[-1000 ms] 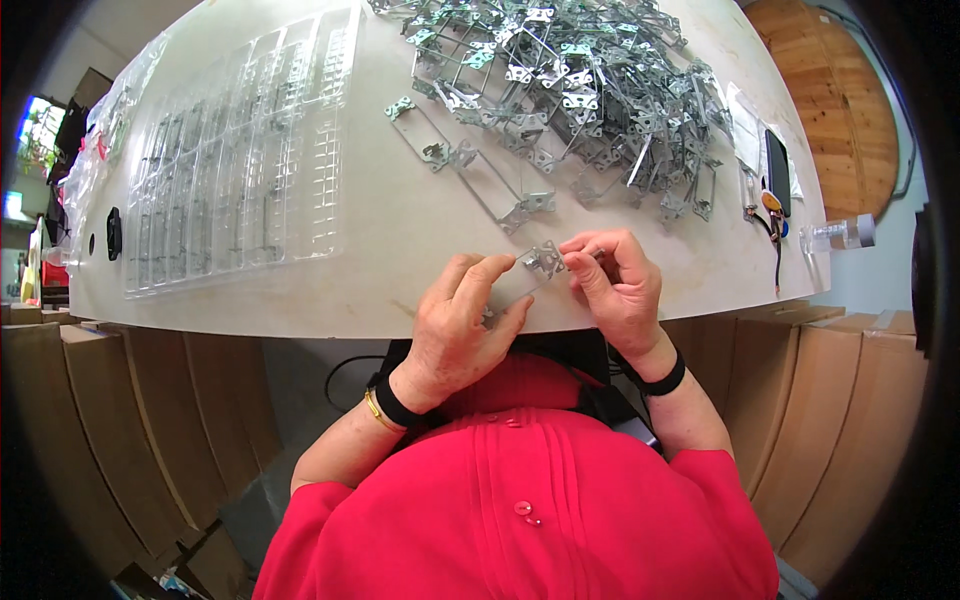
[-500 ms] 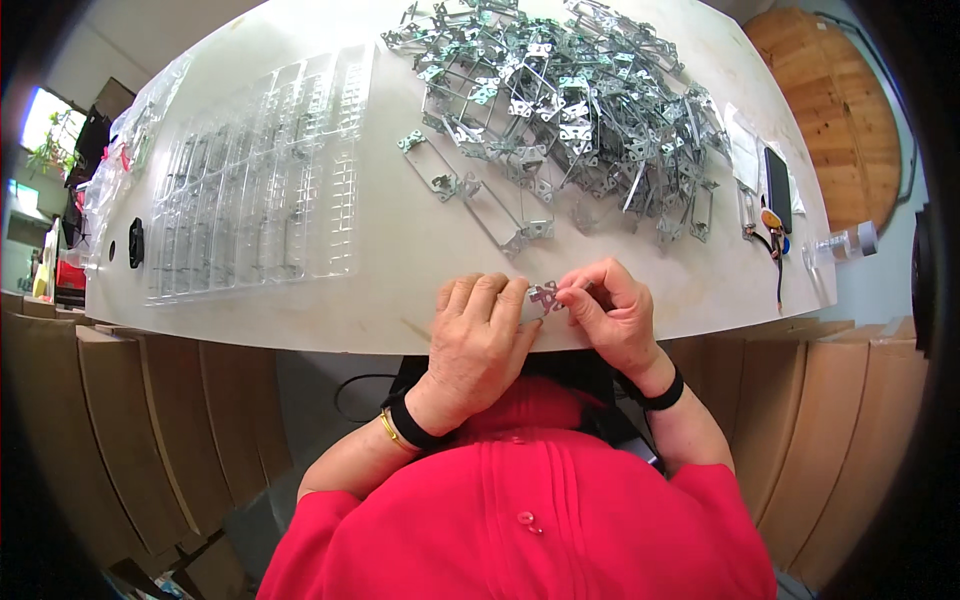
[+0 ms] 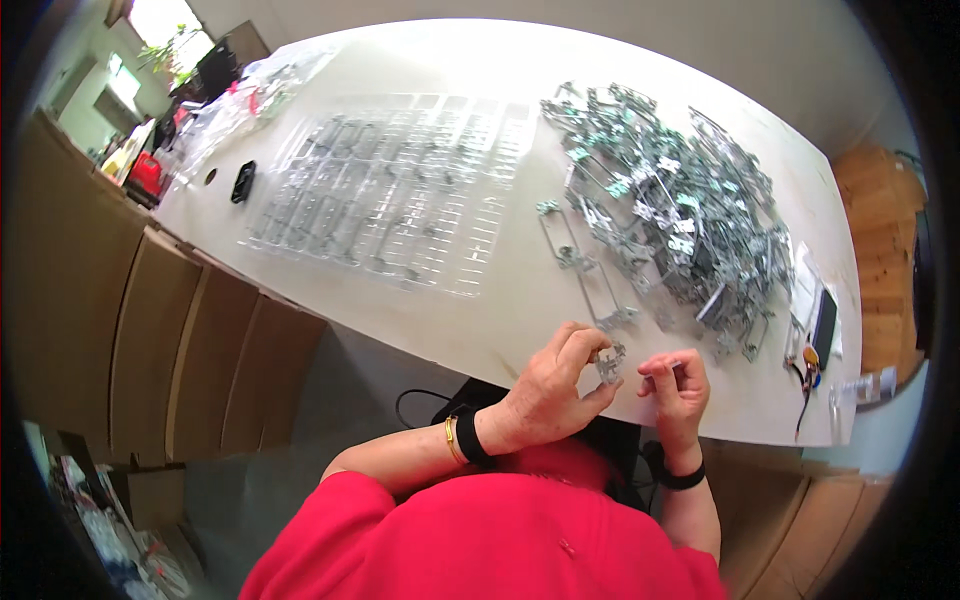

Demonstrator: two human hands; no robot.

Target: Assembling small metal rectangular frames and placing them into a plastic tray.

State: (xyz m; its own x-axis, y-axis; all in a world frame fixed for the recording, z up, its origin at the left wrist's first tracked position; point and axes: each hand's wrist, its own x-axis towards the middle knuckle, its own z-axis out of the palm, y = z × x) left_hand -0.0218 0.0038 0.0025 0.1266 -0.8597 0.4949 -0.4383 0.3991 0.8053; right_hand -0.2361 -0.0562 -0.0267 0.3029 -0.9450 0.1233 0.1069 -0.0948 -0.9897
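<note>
My left hand (image 3: 556, 390) is closed on a metal bracket (image 3: 611, 363), one end of which juts out between thumb and forefinger. Just to its right, apart from the bracket, my right hand (image 3: 680, 392) has its fingers curled together. Something thin and pale may show at those fingertips, too small to name. Both hands are above the near edge of the white table (image 3: 400, 325). Beyond them lies a large heap of similar metal brackets (image 3: 690, 230). A few linked brackets (image 3: 603, 318) lie loose at the heap's near left side.
Clear plastic trays (image 3: 470, 270) with metal parts in their slots lie left of the heap. A black case (image 3: 243, 182) sits farther left. On the right are a phone (image 3: 822, 325), a clear bottle (image 3: 865, 388) and a wooden round (image 3: 880, 240). Cardboard boxes (image 3: 185, 350) stand below.
My hands have drawn apart; the bracket stays in my left hand, turned more upright, and my right hand has let go of it. The whole view has swung left and tilted.
</note>
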